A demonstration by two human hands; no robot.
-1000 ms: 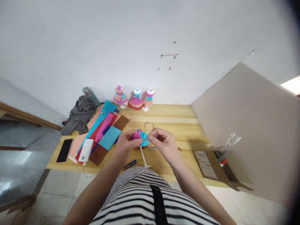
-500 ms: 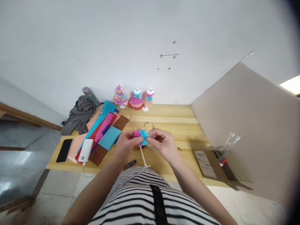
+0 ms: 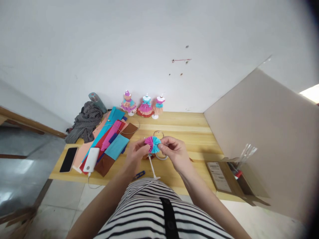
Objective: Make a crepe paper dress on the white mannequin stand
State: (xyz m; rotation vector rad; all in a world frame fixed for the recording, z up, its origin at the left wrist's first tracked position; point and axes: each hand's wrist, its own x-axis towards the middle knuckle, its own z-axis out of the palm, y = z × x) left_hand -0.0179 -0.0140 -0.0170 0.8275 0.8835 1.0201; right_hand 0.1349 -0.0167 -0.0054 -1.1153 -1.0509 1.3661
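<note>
Between my two hands is a pleated paper rosette (image 3: 153,144), magenta on its left half and light blue on its right. My left hand (image 3: 136,153) pinches the magenta edge between thumb and fingers. At the blue edge, my right hand (image 3: 173,151) grips it the same way. Below the rosette a white mannequin stand (image 3: 152,167) lies on the table with its base toward me; its upper part is mostly hidden behind the rosette and my hands. A blue thread snipper (image 3: 139,174) rests near the table's front edge, partly covered by my left forearm.
Three small dressed mannequins (image 3: 146,105) stand along the wall. Coloured paper sheets (image 3: 117,146), a white power bank (image 3: 91,160), a phone (image 3: 68,159), striped cloth (image 3: 86,124) and a bottle (image 3: 97,102) occupy the left. A cardboard box (image 3: 231,179) sits at right. Wire rings (image 3: 159,133) lie behind my hands.
The rosette has turned and spread, so more of its magenta half shows. My hands have shifted very slightly to the right, both still pinching its edges.
</note>
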